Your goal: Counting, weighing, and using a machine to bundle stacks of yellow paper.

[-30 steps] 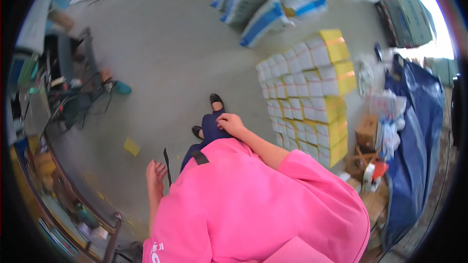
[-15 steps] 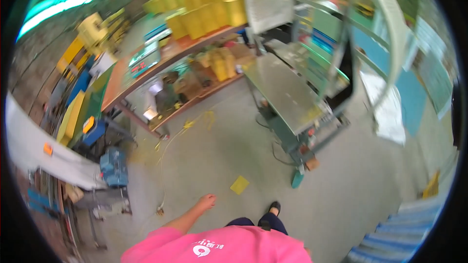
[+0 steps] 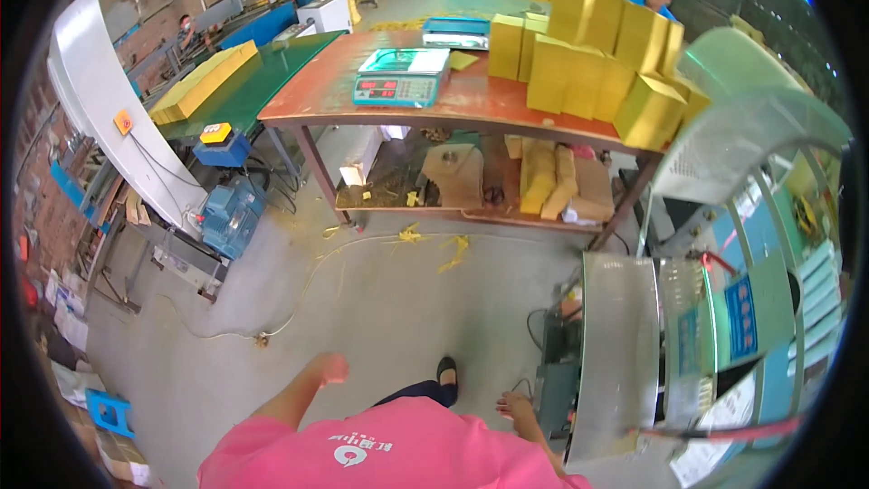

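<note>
My left hand [image 3: 328, 368] hangs over the floor in front of me, fingers curled in and nothing seen in them. Low on the right, my right hand [image 3: 518, 406] is held with its fingers loosely apart, holding nothing, close to the dark base of a machine with a metal plate [image 3: 620, 335]. Ahead stands a red-brown table [image 3: 312, 101]. On it are a teal digital scale [image 3: 398, 81] and, behind that, a second blue scale [image 3: 455, 33]. Stacks of yellow paper-like blocks [image 3: 554, 77] fill the table's right part.
At the left, a green conveyor belt [image 3: 258, 81] carries a long yellow stack [image 3: 204, 81] beside a white arched machine [image 3: 100, 91] and a blue motor [image 3: 233, 217]. A cord [image 3: 294, 303] and yellow scraps [image 3: 412, 233] lie on the floor. A person in blue [image 3: 654, 0] is behind the table.
The view has swung left, so the table is now straight ahead and the plated machine at the right. My right hand has come into view. The yellow sheet on the floor has left it.
</note>
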Demonstrator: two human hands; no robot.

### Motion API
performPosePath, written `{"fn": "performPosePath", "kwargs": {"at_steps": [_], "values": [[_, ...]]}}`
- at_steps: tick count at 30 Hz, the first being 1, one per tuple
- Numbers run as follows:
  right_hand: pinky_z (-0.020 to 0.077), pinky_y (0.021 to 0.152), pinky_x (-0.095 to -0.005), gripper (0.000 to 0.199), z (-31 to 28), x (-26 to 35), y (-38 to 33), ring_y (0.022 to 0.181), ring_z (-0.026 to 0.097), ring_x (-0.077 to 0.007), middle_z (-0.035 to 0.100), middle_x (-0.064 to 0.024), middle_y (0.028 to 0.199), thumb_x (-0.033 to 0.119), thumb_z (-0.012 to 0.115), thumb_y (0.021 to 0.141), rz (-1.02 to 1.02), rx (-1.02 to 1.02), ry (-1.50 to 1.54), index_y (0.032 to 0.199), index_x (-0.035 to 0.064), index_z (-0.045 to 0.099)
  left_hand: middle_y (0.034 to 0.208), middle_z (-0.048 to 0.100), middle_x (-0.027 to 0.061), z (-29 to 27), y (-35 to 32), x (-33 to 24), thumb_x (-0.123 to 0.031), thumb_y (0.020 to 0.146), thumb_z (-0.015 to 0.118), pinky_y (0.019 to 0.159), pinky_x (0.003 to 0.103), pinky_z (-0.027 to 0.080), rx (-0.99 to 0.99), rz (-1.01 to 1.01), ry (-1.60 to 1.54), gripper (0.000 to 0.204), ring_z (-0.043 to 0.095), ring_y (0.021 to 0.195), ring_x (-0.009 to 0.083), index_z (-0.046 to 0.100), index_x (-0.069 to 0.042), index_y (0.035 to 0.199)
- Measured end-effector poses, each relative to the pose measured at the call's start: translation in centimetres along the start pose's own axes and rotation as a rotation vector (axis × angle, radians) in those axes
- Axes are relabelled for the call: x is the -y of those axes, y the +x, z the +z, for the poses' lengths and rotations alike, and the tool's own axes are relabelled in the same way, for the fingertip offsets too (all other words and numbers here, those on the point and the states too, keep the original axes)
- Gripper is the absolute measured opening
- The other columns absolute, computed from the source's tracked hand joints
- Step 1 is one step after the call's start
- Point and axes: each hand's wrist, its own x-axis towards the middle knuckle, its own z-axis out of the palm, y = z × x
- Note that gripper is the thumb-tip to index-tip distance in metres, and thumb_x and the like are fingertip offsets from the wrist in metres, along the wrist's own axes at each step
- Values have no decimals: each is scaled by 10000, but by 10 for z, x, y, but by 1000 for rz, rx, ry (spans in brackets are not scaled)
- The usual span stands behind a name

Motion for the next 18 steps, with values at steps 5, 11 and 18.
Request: {"fn": "performPosePath", "kwargs": {"at_steps": [5,11,18], "values": [[510,597,-304,272,68,117,67,704,650,-197,675,-126,893,242,595,885,-9,-26,-136,1044,22,614,964,648,25,78,11,-213,-451,840,620,784,419,486,-45,497,100,408,592,840,181,623,-149,1115],[505,608,-284,243,109,272,138,700,642,-183,668,-103,869,212,572,903,-2,75,-198,1037,14,615,867,650,12,213,-32,-482,-343,933,560,718,260,450,-174,1201,547,336,580,780,118,651,-26,996],[517,653,-295,237,160,469,232,762,644,-188,665,-107,919,152,536,928,-165,303,-188,1081,-11,615,1091,640,154,306,5,-726,-307,829,653,880,394,462,-641,1610,882,365,601,1035,277,648,-37,1074]]}}
